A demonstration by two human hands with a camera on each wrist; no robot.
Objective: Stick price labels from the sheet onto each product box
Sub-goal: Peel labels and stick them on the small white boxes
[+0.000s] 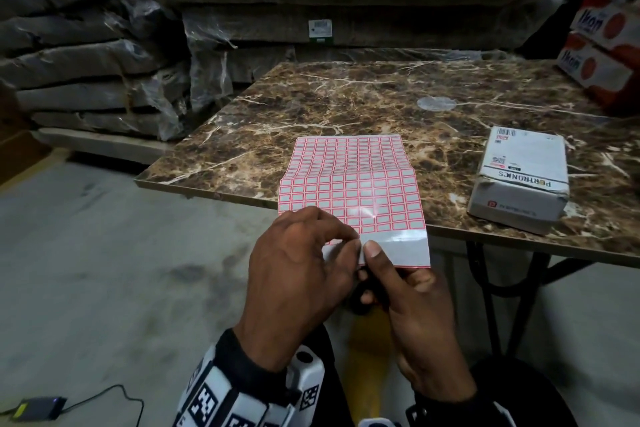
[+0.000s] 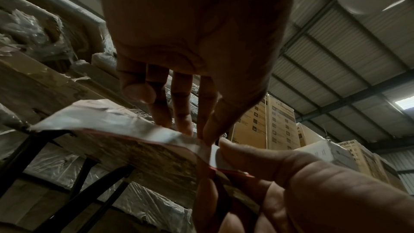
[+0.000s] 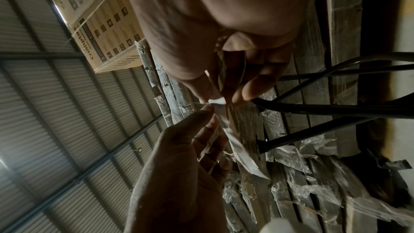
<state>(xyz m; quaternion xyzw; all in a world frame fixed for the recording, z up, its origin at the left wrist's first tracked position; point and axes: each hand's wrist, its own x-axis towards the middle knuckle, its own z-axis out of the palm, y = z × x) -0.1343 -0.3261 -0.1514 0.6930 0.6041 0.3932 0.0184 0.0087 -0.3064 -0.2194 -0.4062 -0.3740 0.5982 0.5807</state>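
Peeling a label is the step in hand, and the head view shows it starting at the near edge of the red-gridded white paper label sheet (image 1: 351, 191), which lies half on the brown marble-patterned table (image 1: 381, 97) and juts past its near edge toward the person. The left hand (image 1: 298, 274) pinches at the sheet's bare near strip with curled fingertips, while the right hand (image 1: 415, 315) grasps that strip from below, thumb on top. The white cardboard product box (image 1: 519, 180) sits to the right of the sheet, apart from it, no price label visible on it. Red-and-white cartons (image 1: 599, 45) stand beyond the box, to the sheet's far right.

In the left wrist view, looking up from under the sheet (image 2: 125, 130), the left hand (image 2: 190, 42) closes forefinger and thumb on the sheet's edge, touching the right hand's (image 2: 313, 183) thumb. Whether a single label is lifted there cannot be told.

From the right wrist, the right hand (image 3: 224, 33) clamps the sheet (image 3: 241, 151) between thumb and fingers, the left hand (image 3: 179, 166) meeting it at the same spot.

Done well, the move probably calls for the right hand to keep the backing taut while a left fingernail lifts one corner slowly, so the label comes away whole and uncurled before going across to the box.
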